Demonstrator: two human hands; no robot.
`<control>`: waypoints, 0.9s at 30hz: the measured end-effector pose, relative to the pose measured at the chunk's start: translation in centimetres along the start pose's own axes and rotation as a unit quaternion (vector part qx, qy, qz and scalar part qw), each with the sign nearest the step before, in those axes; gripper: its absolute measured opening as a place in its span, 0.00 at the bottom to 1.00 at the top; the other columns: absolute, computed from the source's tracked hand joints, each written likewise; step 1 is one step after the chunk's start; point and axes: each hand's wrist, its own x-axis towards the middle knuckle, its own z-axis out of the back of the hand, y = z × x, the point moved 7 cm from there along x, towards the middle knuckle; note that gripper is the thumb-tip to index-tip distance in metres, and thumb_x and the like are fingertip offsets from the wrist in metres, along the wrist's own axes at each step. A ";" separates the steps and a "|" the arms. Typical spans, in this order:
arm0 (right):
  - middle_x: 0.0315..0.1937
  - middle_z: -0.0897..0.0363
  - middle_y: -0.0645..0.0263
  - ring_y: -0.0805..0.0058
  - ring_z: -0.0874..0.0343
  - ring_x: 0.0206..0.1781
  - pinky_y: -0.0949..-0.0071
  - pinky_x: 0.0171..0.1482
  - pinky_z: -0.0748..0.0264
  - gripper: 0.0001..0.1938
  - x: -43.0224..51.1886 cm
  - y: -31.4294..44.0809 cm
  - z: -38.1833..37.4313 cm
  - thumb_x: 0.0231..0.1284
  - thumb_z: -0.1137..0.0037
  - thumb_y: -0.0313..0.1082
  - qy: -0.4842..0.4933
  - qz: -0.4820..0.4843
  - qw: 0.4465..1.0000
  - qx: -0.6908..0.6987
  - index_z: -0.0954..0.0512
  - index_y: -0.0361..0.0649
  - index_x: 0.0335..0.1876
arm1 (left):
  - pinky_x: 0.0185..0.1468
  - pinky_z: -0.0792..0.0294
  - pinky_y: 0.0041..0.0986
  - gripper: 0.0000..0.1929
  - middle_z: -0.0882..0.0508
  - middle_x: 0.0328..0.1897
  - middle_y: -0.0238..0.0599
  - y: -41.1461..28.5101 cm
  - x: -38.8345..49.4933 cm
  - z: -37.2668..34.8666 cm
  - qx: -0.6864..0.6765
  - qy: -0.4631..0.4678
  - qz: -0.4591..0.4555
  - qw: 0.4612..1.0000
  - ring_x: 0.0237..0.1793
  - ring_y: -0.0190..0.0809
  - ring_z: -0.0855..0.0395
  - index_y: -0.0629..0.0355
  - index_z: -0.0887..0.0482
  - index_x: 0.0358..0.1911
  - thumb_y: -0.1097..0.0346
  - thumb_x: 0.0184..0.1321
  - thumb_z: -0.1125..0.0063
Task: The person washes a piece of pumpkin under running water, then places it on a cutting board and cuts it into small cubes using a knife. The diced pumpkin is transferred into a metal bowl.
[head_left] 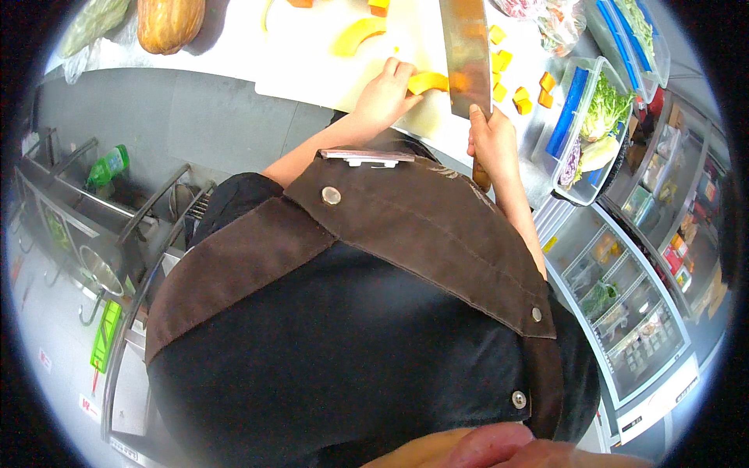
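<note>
My left hand point(385, 93) holds down a curved strip of orange pumpkin point(428, 83) on a white cutting board point(304, 76). In my right hand point(491, 137) is the wooden handle of a broad cleaver point(468, 52), its blade upright across the strip's right end. Whether the edge has gone through the strip is hidden behind the blade. Several cut pumpkin cubes point(501, 60) lie just right of the blade, and a few more cubes point(522, 100) sit farther right. Beyond my left hand rests another curved pumpkin slice point(358, 36).
A whole pumpkin point(171, 24) stands at the far left beside a plastic-wrapped green vegetable point(90, 23). To the right, a clear plastic box point(553, 137) holds leafy vegetables, with bagged vegetables point(562, 26) behind it. A glass-doored fridge point(620, 304) is at the right, a sink point(193, 193) at the left.
</note>
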 end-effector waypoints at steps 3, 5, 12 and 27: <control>0.12 0.30 0.64 0.75 0.28 0.12 0.72 0.19 0.30 0.15 1.1 -0.7 -1.0 0.68 0.56 0.37 0.015 0.013 0.999 -0.027 0.28 0.31 0.30 | 0.48 0.26 0.40 0.22 0.27 0.47 0.47 0.0 0.0 -0.2 -0.010 0.003 0.006 1.000 0.45 0.54 0.22 0.59 0.26 0.46 0.61 0.49 0.33; 0.12 0.29 0.60 0.71 0.26 0.13 0.69 0.20 0.27 0.16 2.3 -1.8 -2.3 0.67 0.56 0.38 0.017 0.008 0.999 -0.044 0.27 0.30 0.32 | 0.48 0.25 0.40 0.22 0.27 0.46 0.47 0.1 -0.1 -0.2 -0.012 0.008 0.005 1.000 0.45 0.54 0.22 0.59 0.26 0.46 0.61 0.48 0.32; 0.13 0.28 0.62 0.73 0.25 0.13 0.71 0.21 0.26 0.17 3.8 -2.2 -1.3 0.67 0.54 0.41 0.005 0.016 1.000 0.013 0.26 0.32 0.32 | 0.47 0.25 0.38 0.22 0.27 0.46 0.47 0.0 0.5 0.3 -0.015 -0.039 -0.034 0.999 0.44 0.53 0.21 0.60 0.26 0.46 0.63 0.48 0.32; 0.10 0.30 0.63 0.73 0.27 0.11 0.71 0.19 0.29 0.19 4.1 -1.6 -3.2 0.68 0.55 0.40 0.019 0.005 0.999 -0.031 0.27 0.33 0.24 | 0.43 0.22 0.32 0.21 0.27 0.44 0.45 0.4 1.4 0.1 -0.050 -0.038 -0.026 0.998 0.38 0.48 0.19 0.60 0.27 0.45 0.68 0.48 0.31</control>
